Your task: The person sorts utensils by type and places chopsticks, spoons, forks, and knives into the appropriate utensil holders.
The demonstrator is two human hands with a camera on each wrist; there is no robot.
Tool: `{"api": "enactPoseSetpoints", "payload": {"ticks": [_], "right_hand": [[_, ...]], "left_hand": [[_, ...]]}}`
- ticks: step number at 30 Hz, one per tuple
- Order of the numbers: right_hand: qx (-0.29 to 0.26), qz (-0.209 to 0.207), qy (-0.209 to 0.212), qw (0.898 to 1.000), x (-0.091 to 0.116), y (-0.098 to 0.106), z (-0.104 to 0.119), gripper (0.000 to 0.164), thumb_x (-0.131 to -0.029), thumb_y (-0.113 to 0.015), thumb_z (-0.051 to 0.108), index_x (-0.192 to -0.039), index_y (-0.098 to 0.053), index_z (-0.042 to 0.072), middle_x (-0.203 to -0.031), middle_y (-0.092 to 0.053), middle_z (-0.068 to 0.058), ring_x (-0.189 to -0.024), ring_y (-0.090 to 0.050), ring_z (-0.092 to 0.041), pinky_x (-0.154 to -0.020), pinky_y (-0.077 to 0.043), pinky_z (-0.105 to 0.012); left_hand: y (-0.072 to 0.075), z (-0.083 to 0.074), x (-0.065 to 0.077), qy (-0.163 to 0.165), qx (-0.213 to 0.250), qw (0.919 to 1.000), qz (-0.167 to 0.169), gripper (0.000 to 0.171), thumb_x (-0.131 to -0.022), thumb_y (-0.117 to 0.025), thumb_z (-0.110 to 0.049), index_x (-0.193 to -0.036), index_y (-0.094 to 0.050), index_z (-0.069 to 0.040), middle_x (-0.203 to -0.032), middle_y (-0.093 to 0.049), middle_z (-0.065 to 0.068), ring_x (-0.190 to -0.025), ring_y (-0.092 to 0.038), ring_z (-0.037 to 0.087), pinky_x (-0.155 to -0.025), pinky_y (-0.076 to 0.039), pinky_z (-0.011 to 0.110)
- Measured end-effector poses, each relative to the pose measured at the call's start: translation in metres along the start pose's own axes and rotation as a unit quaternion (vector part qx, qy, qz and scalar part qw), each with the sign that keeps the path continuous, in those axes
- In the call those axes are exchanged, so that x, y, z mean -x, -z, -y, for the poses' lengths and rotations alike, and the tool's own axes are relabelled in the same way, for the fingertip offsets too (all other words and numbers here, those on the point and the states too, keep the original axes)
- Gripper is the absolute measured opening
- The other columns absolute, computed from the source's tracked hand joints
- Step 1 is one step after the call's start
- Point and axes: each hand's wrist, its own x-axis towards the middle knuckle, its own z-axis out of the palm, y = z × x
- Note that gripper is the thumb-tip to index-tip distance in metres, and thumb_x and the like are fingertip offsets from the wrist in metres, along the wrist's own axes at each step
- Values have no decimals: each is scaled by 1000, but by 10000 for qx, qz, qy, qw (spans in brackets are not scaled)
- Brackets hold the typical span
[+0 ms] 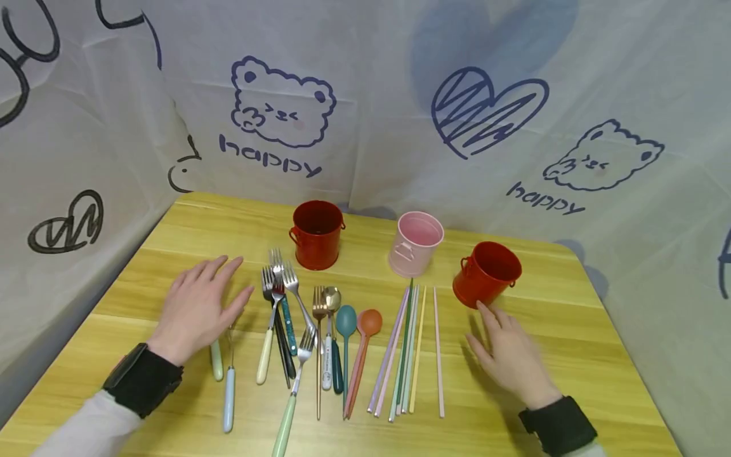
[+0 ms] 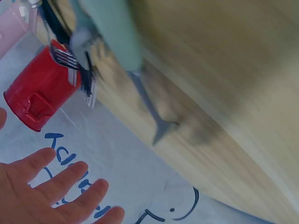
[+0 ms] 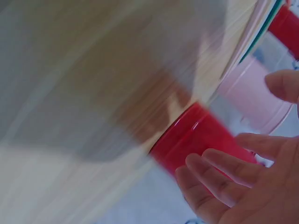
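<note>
My left hand (image 1: 197, 304) hovers over the left part of the table, fingers spread and holding nothing. Under and beside it lie a green-handled utensil (image 1: 216, 362), partly hidden by the hand, and one with a light blue handle (image 1: 229, 400). My right hand (image 1: 514, 355) is at the near side of the right red bucket (image 1: 487, 273), its extended fingertips right at the bucket's base in the head view. In the right wrist view, the fingers (image 3: 224, 179) overlap the red bucket (image 3: 196, 135) and are loosely bent, with the thumb apart.
Several forks (image 1: 291, 279) lie in a cluster left of centre, beside spoons (image 1: 346, 320). Several chopsticks (image 1: 405, 355) lie to their right, with one pink chopstick (image 1: 438, 355) apart. Another red bucket (image 1: 317, 238) and a pink bucket (image 1: 417, 244) stand along the back edge, before a drawn-on cloth (image 1: 365, 127).
</note>
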Motion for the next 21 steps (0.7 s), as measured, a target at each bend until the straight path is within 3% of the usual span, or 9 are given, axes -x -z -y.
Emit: {"api": "enactPoseSetpoints", "payload": {"ticks": [6, 11, 15, 17, 21], "right_hand": [[-556, -384, 320, 9972, -13, -8, 25, 49, -83, -67, 22, -125, -54, 0, -108, -58, -16, -86, -56, -28, -71, -50, -44], [-1048, -206, 278, 9939, -27, -16, 47, 38, -83, -66, 20, -116, -59, 2, -99, -59, -11, -70, -47, -15, -58, -44, -31], [-1566, 94, -14, 9876, -44, -21, 62, 39, -84, -64, 20, -119, -58, 2, -98, -59, -11, -72, -50, -16, -60, -44, -31], [-1878, 170, -210, 9818, -54, -24, 66, 42, -85, -64, 19, -122, -55, 2, -100, -59, -13, -77, -54, -20, -64, -48, -34], [-2509, 167, -750, 9650, -75, -31, 69, 55, -85, -64, 19, -133, -43, -1, -116, -54, -20, -96, -56, -31, -78, -50, -44]], "left_hand": [[-3, -12, -16, -232, 349, 9989, -214, 50, -97, -49, -35, -131, -49, 1, -129, -50, 29, -116, -47, 47, -94, -37, 62], [-9, -23, -27, -238, 583, 9980, -77, 46, -99, -46, -36, -123, -56, 2, -123, -56, 26, -109, -53, 43, -90, -43, 58], [-16, -32, -31, -246, 659, 9974, 126, 42, -97, -49, -34, -115, -61, 3, -110, -62, 23, -95, -60, 39, -78, -50, 52], [-20, -36, -31, -192, 681, 9972, 222, 35, -95, -53, -28, -108, -63, 2, -99, -64, 19, -80, -62, 33, -65, -52, 45], [-25, -43, -30, -29, 637, 9971, 417, 18, -90, -60, -22, -89, -63, -4, -76, -58, 8, -57, -51, 19, -44, -41, 31]]}}
